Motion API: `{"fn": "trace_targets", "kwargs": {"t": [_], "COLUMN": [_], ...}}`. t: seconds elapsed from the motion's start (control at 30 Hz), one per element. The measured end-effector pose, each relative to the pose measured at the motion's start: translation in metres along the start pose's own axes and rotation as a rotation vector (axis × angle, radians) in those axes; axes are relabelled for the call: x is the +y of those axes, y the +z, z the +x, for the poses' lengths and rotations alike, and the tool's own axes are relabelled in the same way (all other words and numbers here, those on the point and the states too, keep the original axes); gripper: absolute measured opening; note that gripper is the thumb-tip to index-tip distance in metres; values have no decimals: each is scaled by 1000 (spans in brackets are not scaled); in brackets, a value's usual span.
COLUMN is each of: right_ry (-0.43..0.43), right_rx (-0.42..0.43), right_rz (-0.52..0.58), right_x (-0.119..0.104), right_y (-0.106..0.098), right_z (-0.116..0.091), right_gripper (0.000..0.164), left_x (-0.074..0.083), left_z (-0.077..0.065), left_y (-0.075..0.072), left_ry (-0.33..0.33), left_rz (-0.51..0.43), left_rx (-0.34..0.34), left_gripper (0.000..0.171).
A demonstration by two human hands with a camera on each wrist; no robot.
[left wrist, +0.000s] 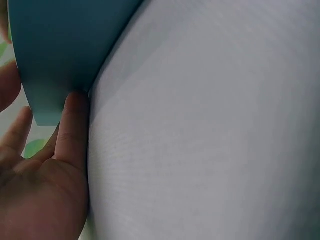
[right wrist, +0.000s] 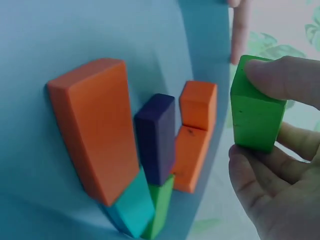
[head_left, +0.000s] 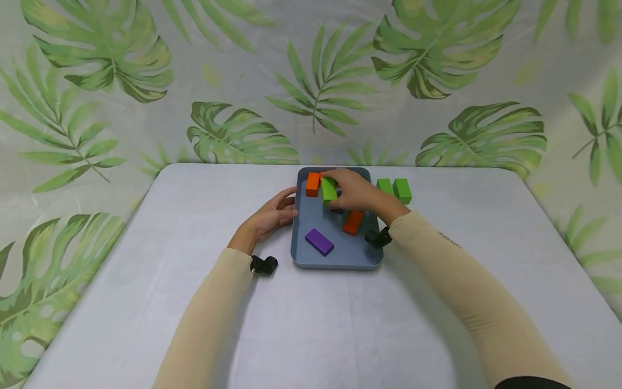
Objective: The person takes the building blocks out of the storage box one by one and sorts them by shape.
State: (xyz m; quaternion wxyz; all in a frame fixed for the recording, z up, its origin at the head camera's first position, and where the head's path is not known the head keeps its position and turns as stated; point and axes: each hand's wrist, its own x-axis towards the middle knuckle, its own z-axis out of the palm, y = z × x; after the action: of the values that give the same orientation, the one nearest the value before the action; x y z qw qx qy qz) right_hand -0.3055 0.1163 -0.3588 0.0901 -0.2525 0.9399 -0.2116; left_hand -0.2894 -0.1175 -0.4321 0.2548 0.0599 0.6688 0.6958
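A blue-grey tray (head_left: 335, 256) lies on the table with several coloured blocks in it. Above its far part, my right hand (head_left: 356, 190) pinches a green block (head_left: 329, 192) between thumb and fingers, off the tray floor. On the left side of the tray, my left hand (head_left: 271, 217) touches the outer wall with extended fingers, seen also in the left wrist view against the tray wall (left wrist: 60, 50). Inside the tray are an orange block (head_left: 313, 185), a purple block (head_left: 319, 242) and another orange block (head_left: 353, 222). The right wrist view shows a dark purple block (right wrist: 156, 140) and a teal block (right wrist: 134, 207).
Two green blocks, one (head_left: 385, 186) nearer the tray and one (head_left: 402, 191) farther right, stand on the white tablecloth (head_left: 301, 324). A leaf-patterned cloth (head_left: 340, 135) hangs behind the table. Small black devices are strapped to both wrists.
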Motion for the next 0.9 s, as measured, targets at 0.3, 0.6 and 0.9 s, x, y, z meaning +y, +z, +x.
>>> {"fn": "trace_targets", "kwargs": {"t": [0.3,0.6,0.9], "right_ry": [-39,-41,-34], "right_rx": [15,42,76], "right_rz": [-14,26,78], "right_x": [-3,12,30], "right_y": [-19,-36,-58], "right_z": [-27,-47,-56], "right_gripper": [71,73,74], "left_x": [-3,-3,-3], "left_z": [-1,-1,-1], "left_y": [-4,-3,-3], "left_ry": [20,31,33], "left_rz": [-6,-5,4], "left_rx": [-33,-34,-31], "left_gripper": [70,69,69]}}
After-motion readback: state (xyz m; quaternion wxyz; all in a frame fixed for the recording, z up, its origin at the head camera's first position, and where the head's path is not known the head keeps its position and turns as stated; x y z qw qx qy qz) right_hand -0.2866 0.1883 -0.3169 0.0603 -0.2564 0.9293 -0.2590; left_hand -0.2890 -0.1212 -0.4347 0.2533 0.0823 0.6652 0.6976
